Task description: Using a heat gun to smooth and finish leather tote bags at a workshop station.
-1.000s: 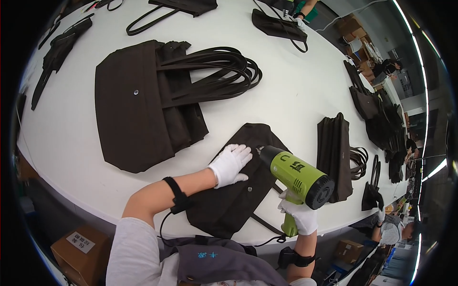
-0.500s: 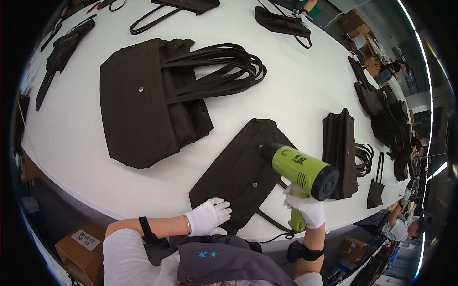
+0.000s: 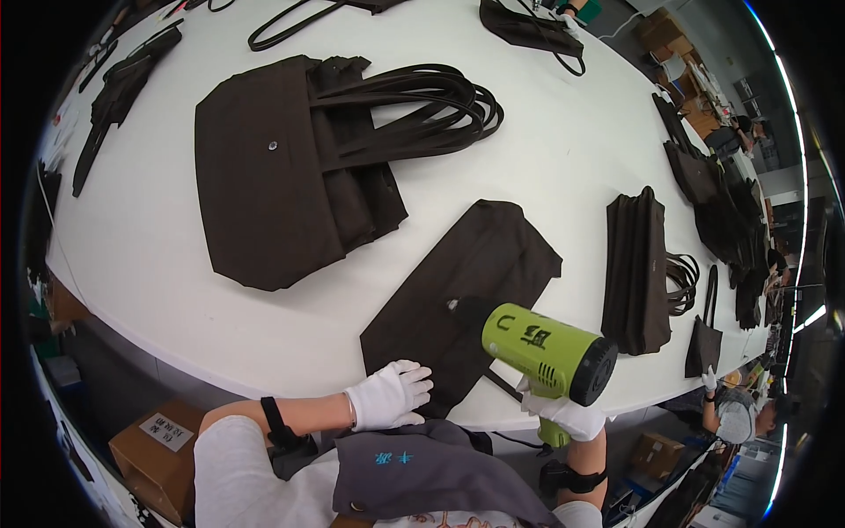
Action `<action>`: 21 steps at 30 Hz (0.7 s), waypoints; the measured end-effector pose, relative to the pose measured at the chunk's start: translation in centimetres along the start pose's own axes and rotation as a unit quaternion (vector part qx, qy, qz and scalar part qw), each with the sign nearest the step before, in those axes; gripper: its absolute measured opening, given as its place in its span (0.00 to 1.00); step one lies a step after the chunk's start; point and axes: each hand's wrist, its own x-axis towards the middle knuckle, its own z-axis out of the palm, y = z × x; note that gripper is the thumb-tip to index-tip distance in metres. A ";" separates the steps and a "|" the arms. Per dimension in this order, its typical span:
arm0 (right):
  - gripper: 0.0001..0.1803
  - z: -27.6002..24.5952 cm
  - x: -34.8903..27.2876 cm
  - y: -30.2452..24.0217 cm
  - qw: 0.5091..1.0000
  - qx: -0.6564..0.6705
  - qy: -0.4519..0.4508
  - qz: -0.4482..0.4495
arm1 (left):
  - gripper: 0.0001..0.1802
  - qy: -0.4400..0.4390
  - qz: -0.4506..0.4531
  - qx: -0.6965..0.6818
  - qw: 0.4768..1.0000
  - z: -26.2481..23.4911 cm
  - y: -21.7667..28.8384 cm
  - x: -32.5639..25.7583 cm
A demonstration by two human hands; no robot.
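Observation:
A dark brown tote bag point(image 3: 493, 238) lies flat and slanted on the white table in front of me. My left hand point(image 3: 390, 395), in a white glove, rests on its near left end with the fingers stretched out. My right hand point(image 3: 568, 415), also gloved, grips the handle of a green and black heat gun point(image 3: 539, 349). The heat gun's black nozzle points left over the bag, close to a round metal snap point(image 3: 452, 304). Part of the bag's strap shows below the gun; the rest is hidden.
A pile of brown totes point(image 3: 264, 176) with looped straps lies at the far left. Folded bags point(image 3: 635, 273) stand to the right, beside a small pouch point(image 3: 703, 343). More bags point(image 3: 717, 202) line the right edge. Co-workers' gloved hands show at the far edge and right.
My right hand has brought the heat gun lower, its nozzle now close to the snap. At the right, a co-worker's hand has come to the small pouch.

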 end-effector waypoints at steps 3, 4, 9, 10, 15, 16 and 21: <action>0.20 0.5 -0.2 1.0 0.996 0.086 0.020 0.003 | 0.24 -0.005 0.016 -0.011 1.000 0.4 0.2 -0.3; 0.19 0.5 -0.2 1.2 0.991 0.128 0.045 -0.019 | 0.24 -0.008 0.014 -0.014 1.000 0.4 0.4 -0.4; 0.14 -0.1 -0.1 2.4 0.991 -0.082 0.090 -0.049 | 0.20 -0.070 -0.012 -0.189 0.979 2.1 1.2 -1.3; 0.18 -0.2 -0.7 2.9 0.994 -0.085 0.016 -0.061 | 0.20 -0.045 0.033 -0.177 0.983 2.9 0.9 -1.7; 0.33 2.1 -3.8 4.3 0.972 -0.038 -0.200 -0.120 | 0.19 0.006 -0.063 -0.296 0.953 3.1 1.7 -2.6; 0.37 2.6 -3.7 4.3 0.969 0.060 -0.212 -0.109 | 0.19 0.000 -0.077 -0.282 0.956 2.3 2.0 -2.6; 0.27 4.0 -2.2 4.0 0.957 -0.156 -0.152 -0.193 | 0.15 0.106 -0.237 -0.241 0.935 -0.1 2.1 -3.4</action>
